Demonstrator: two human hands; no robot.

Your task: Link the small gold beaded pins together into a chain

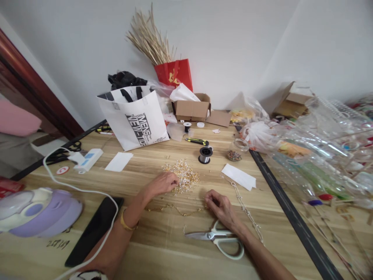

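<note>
My left hand point(163, 183) reaches to the left side of a pile of small gold and clear beads point(186, 175), its fingers curled together. Whatever is between those fingertips is too small to make out. My right hand point(219, 204) is pinched at the right end of a thin gold beaded chain point(182, 213), which lies loosely across the table between my wrists. White-handled scissors point(229, 243) rest partly under my right forearm. A clear beaded chain point(246, 210) stretches along the table to the right of that hand.
Behind the pile stand a wire spool point(205, 154), a yellow-black cutter point(197, 141) and a jar of beads point(234, 155). A white bag point(134, 120) stands back left. A phone point(93, 229) and a white cable point(96, 190) lie left. Plastic bottles point(314, 171) crowd the right.
</note>
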